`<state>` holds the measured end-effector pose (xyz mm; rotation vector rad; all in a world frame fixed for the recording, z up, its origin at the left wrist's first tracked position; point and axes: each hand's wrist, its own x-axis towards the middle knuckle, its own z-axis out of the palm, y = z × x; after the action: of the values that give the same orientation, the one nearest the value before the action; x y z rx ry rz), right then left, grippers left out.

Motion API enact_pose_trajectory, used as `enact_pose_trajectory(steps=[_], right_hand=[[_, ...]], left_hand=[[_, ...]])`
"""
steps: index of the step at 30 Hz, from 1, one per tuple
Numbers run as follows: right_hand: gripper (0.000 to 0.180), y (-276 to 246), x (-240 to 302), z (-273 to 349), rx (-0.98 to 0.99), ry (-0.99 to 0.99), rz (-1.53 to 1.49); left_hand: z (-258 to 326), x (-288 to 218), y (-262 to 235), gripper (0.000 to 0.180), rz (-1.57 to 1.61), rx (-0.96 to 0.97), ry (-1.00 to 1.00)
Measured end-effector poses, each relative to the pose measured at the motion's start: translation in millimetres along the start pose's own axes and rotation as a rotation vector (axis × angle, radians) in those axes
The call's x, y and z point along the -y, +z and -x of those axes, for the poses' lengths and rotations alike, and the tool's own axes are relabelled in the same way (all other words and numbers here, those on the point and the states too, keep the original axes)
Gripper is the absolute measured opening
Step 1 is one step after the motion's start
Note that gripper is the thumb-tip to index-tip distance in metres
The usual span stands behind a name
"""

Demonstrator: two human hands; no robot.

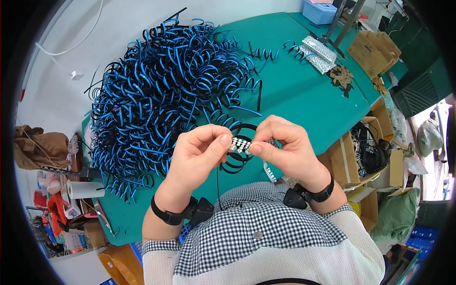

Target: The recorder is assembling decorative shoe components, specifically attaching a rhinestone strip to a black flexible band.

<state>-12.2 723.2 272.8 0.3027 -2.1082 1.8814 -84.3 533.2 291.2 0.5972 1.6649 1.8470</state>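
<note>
My left hand [197,152] and my right hand [285,145] meet over the green table [304,95], both pinching a short strip of clear rhinestones [241,144] between thumb and fingers. The strip's loose end hangs down under my right hand toward my chest. A black curved hairband [237,164] lies just beneath the hands, partly hidden by them. Both wrists wear black bands.
A big heap of blue-and-black curved hairbands [161,80] fills the table's left half. A silvery rhinestone sheet [319,52] lies at the far right, beside a blue box [319,12]. Cardboard boxes [375,50] and bags crowd the right side; a paper roll [84,189] sits left.
</note>
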Motion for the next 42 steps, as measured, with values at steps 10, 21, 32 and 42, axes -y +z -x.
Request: enact_pose_trajectory(steps=[10, 21, 32, 42], right_hand=[[0.010, 6.6, 9.4, 2.5, -0.042, -0.023, 0.082], [0.011, 13.9, 17.4, 9.8, -0.075, -0.043, 0.240], [0.016, 18.3, 27.3, 14.2, -0.047, 0.080, 0.379], [0.015, 15.5, 24.3, 13.4, -0.002, -0.049, 0.228]], left_hand=[[9.4, 5.2, 15.4, 0.018, -0.160, -0.125, 0.305], [9.6, 8.4, 8.8, 0.010, -0.333, -0.152, 0.380], [12.6, 6.1, 2.9, 0.007, -0.459, -0.052, 0.421], [17.8, -6.8, -3.7, 0.014, 0.039, 0.050, 0.078]])
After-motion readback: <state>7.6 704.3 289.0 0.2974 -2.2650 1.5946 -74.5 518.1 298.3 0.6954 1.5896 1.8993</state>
